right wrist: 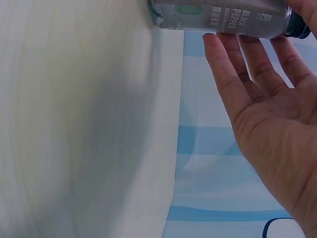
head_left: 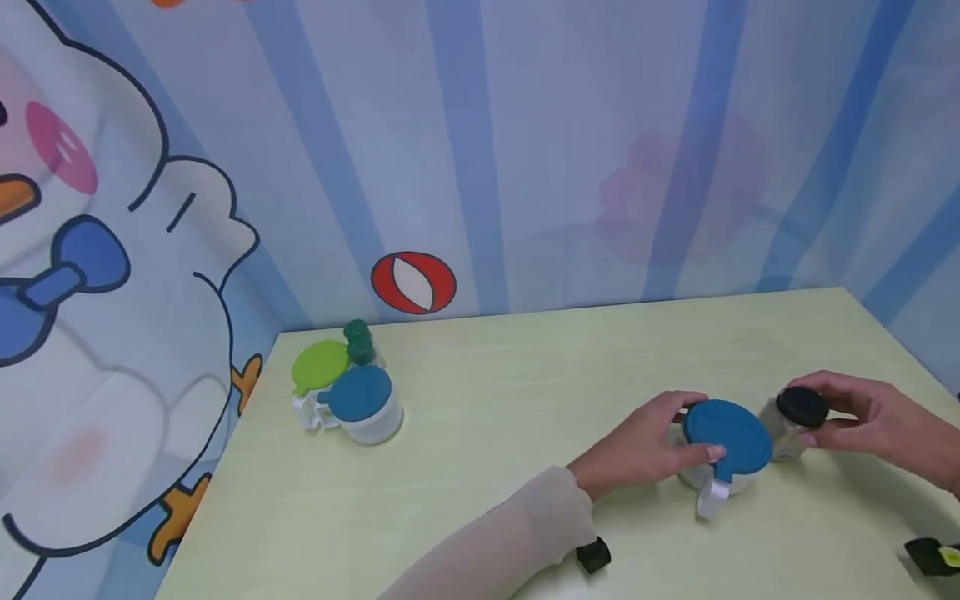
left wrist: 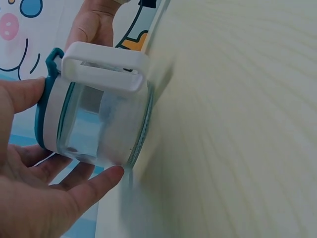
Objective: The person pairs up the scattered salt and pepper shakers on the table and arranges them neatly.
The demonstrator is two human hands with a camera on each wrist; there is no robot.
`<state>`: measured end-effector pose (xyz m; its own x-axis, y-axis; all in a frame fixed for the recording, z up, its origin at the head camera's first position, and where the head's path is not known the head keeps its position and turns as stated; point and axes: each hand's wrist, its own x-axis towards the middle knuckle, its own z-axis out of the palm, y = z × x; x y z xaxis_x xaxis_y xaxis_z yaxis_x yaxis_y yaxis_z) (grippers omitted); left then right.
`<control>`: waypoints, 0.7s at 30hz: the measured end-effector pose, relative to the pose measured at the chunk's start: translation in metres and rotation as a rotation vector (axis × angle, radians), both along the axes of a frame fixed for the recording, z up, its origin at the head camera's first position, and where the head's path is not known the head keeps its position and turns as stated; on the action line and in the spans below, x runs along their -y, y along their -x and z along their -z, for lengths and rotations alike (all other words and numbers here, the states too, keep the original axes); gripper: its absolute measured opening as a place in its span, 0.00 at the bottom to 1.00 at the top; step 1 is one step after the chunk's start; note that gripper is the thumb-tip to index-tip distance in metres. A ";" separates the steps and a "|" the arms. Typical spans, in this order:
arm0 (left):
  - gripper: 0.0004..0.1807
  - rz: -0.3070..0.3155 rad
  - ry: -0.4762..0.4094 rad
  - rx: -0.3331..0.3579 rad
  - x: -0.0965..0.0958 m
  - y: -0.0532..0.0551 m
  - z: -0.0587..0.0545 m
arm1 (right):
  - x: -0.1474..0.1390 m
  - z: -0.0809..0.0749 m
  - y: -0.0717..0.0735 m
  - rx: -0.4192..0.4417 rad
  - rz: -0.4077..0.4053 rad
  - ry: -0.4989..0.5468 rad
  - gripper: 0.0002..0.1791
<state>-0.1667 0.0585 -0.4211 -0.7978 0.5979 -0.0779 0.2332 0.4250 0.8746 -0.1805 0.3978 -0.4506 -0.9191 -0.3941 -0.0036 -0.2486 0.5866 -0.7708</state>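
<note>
On the right side of the table, my left hand (head_left: 637, 446) grips a clear glass seasoning jar (head_left: 727, 437) with a blue lid and a white handle. Its thumb presses the lid while the fingers wrap the far side. In the left wrist view the jar (left wrist: 111, 124) looks clear, with its base close to the tabletop. Just right of it, my right hand (head_left: 888, 421) holds a black-capped pepper bottle (head_left: 802, 408) between thumb and fingers. The right wrist view shows "BLACK PEPPER" printed on the bottle (right wrist: 223, 17).
At the table's back left stand a second blue-lidded jar (head_left: 367, 408), a green-lidded jar (head_left: 321, 365) and a bottle with a dark green cap (head_left: 359, 342), grouped closely. A printed curtain (head_left: 540, 167) rises behind the pale wooden table (head_left: 487, 400).
</note>
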 end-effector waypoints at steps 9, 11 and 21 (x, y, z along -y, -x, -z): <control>0.35 -0.046 -0.050 -0.011 -0.002 -0.004 0.003 | 0.009 -0.014 -0.004 0.002 0.015 0.023 0.31; 0.35 -0.060 -0.064 -0.007 -0.003 -0.005 0.004 | 0.009 -0.014 -0.003 0.001 0.015 0.036 0.31; 0.39 -0.076 -0.038 -0.020 -0.003 -0.004 0.010 | 0.000 -0.001 0.005 -0.019 0.019 0.042 0.30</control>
